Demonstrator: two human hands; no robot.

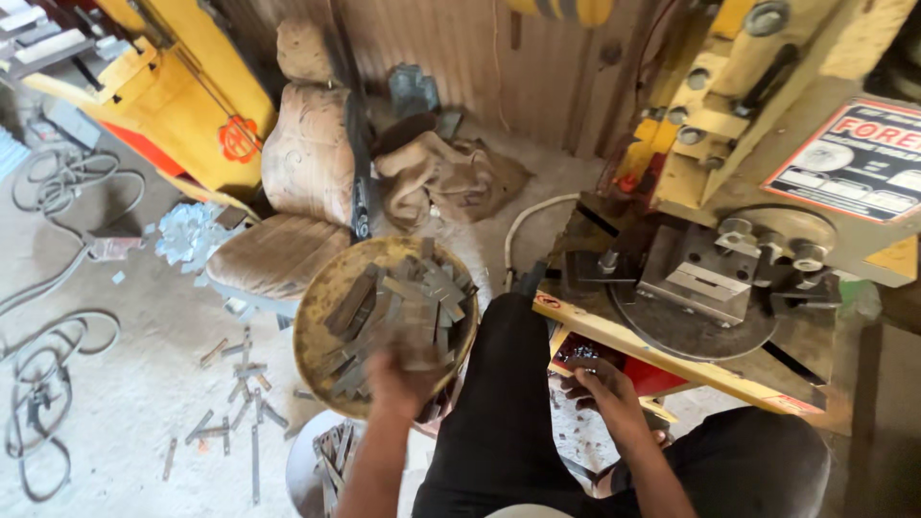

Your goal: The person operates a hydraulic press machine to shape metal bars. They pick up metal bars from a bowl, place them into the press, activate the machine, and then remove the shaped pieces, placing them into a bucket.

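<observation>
My left hand reaches into a round yellowish metal pan filled with several flat grey metal strips, its fingers down among the pieces; what it grips is blurred. My right hand hangs lower right, between my knees and under the yellow edge of a press machine, near a red part and small dark pieces; whether it holds one is unclear. My black-trousered legs fill the lower middle.
The yellow press with a round steel table and die block stands at right. A worn padded seat, sacking, loose strips on the floor, cables and another yellow machine lie left.
</observation>
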